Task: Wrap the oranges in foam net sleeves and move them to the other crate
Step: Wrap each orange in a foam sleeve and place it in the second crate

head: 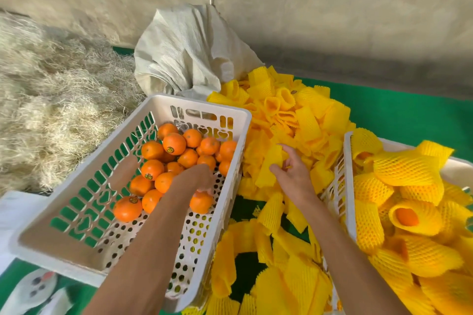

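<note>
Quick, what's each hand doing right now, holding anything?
Left hand: down in the white crate, fingers closing over an orange.
Right hand: fingers pinching a yellow foam sleeve from the pile.

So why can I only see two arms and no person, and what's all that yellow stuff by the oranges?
The camera sits on the person's head and looks down, so you see only their arms. There is just this one picture. The left hand reaches into a white crate of bare oranges and is on one orange there; I can't tell if it grips it yet. The right hand reaches into a pile of yellow foam net sleeves, soft stretchy tubes that protect fruit, and its fingers touch one. On the right, another white crate holds oranges already wrapped in sleeves. Everything sits on a green cloth, with a pale sack and dry straw behind.
</note>
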`<action>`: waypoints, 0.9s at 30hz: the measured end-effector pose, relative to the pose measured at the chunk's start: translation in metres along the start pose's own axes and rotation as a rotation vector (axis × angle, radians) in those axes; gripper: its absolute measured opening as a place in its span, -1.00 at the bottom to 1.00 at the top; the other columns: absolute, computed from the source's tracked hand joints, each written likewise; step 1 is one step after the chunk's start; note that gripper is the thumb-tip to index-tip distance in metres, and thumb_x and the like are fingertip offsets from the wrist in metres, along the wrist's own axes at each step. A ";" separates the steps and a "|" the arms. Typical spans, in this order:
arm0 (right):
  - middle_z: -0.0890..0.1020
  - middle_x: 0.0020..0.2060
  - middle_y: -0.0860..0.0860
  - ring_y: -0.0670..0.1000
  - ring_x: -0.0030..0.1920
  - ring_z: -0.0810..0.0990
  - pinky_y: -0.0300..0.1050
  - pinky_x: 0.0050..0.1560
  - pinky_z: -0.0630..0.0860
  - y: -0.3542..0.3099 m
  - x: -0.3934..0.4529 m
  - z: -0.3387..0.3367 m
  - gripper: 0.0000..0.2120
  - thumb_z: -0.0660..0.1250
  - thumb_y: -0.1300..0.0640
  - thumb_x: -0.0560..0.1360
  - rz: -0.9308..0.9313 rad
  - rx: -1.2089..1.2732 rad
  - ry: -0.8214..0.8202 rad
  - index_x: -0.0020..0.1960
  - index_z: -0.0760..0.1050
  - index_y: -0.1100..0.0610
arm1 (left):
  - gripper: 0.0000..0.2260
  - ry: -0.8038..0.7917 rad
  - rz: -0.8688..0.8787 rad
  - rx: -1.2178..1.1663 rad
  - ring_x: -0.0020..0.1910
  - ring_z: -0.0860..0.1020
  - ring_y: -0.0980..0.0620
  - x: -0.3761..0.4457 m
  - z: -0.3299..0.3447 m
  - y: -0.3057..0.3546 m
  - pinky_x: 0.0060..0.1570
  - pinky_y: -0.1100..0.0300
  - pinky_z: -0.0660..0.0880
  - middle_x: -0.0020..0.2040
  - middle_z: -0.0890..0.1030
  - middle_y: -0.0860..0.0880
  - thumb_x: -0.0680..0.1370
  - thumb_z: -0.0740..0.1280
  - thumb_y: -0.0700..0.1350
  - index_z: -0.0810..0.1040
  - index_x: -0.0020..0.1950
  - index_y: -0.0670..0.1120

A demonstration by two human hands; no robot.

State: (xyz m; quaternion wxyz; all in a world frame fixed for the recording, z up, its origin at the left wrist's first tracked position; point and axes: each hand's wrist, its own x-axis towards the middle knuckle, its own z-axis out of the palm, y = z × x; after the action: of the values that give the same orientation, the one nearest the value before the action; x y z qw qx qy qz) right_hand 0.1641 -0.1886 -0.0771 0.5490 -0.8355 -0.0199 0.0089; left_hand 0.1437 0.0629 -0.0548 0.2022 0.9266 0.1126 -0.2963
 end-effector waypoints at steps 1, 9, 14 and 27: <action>0.55 -0.09 -0.07 -0.13 -0.22 0.59 -0.29 -0.34 0.52 0.001 0.001 0.000 -0.54 0.43 0.03 0.54 0.015 -0.021 0.008 0.35 0.36 -0.24 | -0.68 -0.017 -0.008 0.057 0.06 0.62 -0.14 0.004 0.005 -0.001 0.05 0.05 0.60 0.13 0.62 -0.15 0.60 0.43 -0.18 0.56 0.35 -0.19; 0.61 -0.04 0.14 -0.15 -0.20 0.65 -0.10 -0.25 0.69 0.006 0.005 0.003 -0.66 0.43 -0.02 0.56 0.000 0.043 0.033 0.28 0.41 -0.07 | -0.48 -0.061 -0.220 0.317 0.46 0.42 -0.22 0.015 0.029 0.000 0.33 -0.07 0.49 0.47 0.45 -0.10 0.49 0.56 -0.15 0.51 0.42 -0.07; 0.64 -0.09 0.04 -0.09 -0.24 0.72 0.22 -0.17 0.67 0.004 0.002 -0.002 -0.69 0.37 -0.11 0.59 0.003 -0.011 0.017 0.27 0.38 -0.10 | -0.65 -0.095 -0.238 0.342 0.52 0.35 -0.22 0.017 0.043 0.001 0.43 -0.09 0.39 0.53 0.39 -0.13 0.66 0.34 -0.15 0.47 0.46 -0.09; 0.66 -0.19 -0.13 -0.20 -0.16 0.70 -0.01 -0.18 0.66 -0.006 -0.005 -0.012 -0.60 0.01 -0.29 0.67 -0.121 -0.053 0.071 0.13 0.55 -0.13 | -0.39 0.619 -0.101 -0.377 0.15 0.60 -0.24 0.009 0.008 0.023 -0.08 -0.04 0.56 0.25 0.51 -0.20 0.55 0.46 0.16 0.28 0.37 -0.18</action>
State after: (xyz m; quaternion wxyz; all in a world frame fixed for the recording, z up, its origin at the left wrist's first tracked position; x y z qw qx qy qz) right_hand 0.1592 -0.1975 -0.0663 0.5268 -0.8467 -0.0509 -0.0546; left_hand 0.1541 0.0392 -0.0589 0.3107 0.9122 0.2669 0.0144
